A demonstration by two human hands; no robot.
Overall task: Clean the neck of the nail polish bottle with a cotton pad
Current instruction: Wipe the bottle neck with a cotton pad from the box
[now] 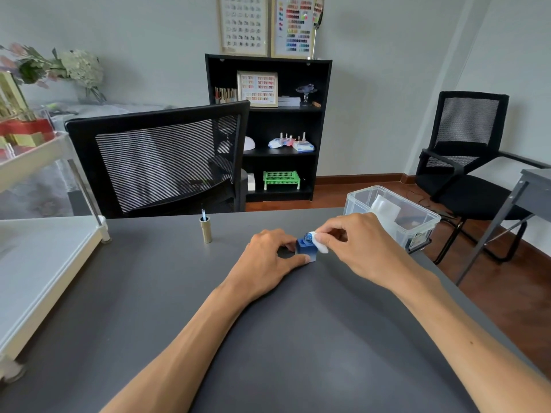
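The left hand [269,256] covers the near-left side of the blue bottle [305,248], so only its top, its right face and the threaded neck show; the thumb lies along the bottle's front base and the fingers curl round the far side, a closed grip that steadies it on the grey bench [298,338]. The right hand [354,244] comes in from 3 o'clock, its grip pinched tight on a white pad [319,244], and the pad is pressed against the right side of the neck; most of the pad is tucked under the fingers, and whether the neck is stained is too small to tell. The bottle stands upright near the middle of the bench, toward the far edge. At 9 o'clock from it, well apart, a gold cap [205,229] stands on end with its brush pointing up. At 2 o'clock, behind the right hand, a clear box [417,222] sits at the bench's corner, partly blocked by the knuckles; its contents are hard to make out. A black mesh chair [158,159] stands across the bench at 11 o'clock, hiding the lower left of a black shelf [268,84]. A white cart [44,248] is cut off at the left edge.
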